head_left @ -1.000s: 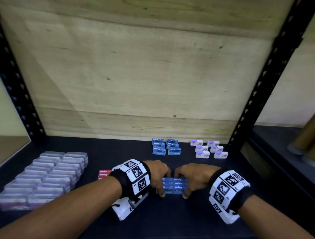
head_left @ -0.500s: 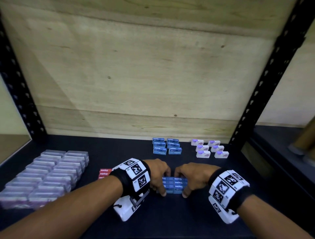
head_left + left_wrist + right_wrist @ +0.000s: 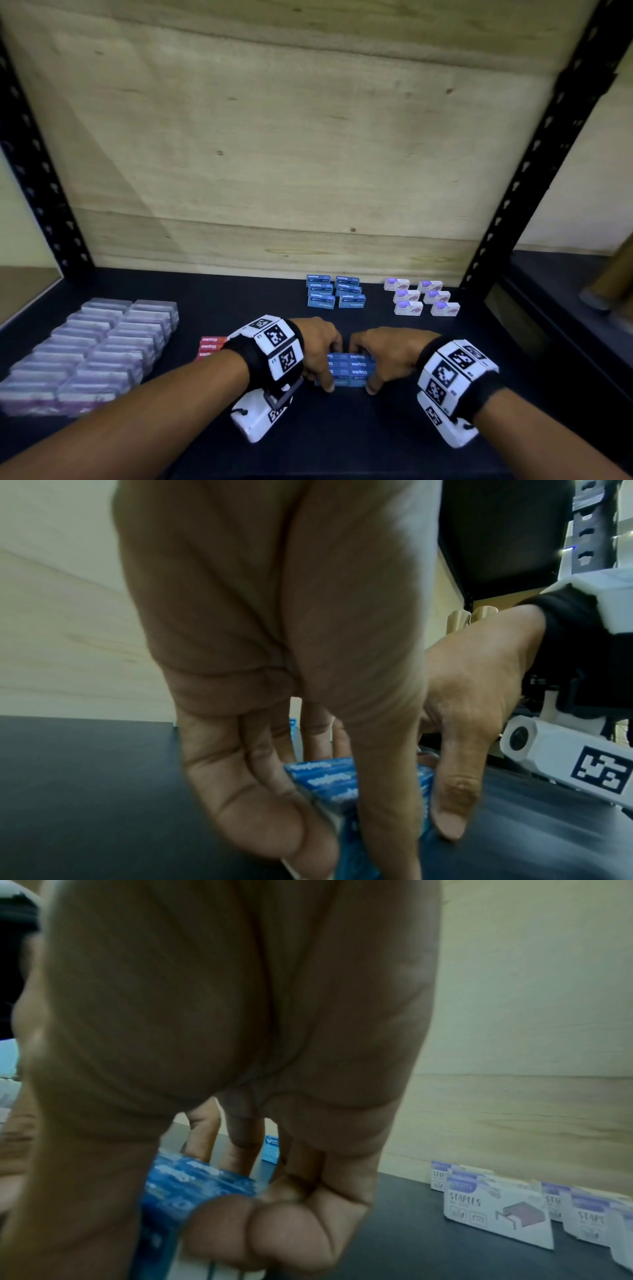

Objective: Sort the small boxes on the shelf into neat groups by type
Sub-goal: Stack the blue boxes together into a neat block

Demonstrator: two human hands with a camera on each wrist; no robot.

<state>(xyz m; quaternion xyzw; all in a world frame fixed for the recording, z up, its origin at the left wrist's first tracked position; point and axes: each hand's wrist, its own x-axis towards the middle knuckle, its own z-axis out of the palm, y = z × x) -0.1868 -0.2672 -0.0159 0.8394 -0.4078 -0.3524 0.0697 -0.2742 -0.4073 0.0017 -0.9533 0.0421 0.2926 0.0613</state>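
A cluster of small blue staple boxes [image 3: 349,370] lies on the dark shelf [image 3: 342,438] near its front. My left hand [image 3: 320,349] grips the cluster's left side, thumb at the near edge, fingers curled over the far edge. My right hand [image 3: 383,353] grips its right side the same way. In the left wrist view the blue boxes [image 3: 325,783] sit between my left hand [image 3: 298,750] and the right hand's thumb [image 3: 448,804]. The right wrist view shows the blue boxes [image 3: 192,1180] under my curled right hand [image 3: 240,1191].
At the back stand a tidy blue box group [image 3: 335,291] and a white staple box group [image 3: 423,297], the white ones also in the right wrist view [image 3: 496,1213]. Red boxes [image 3: 210,346] lie behind my left wrist. Clear cases [image 3: 92,349] fill the left. Black uprights [image 3: 534,164] flank the shelf.
Both hands stay clamped on the blue boxes in nearly the same place; the cluster has shifted only slightly away from me.
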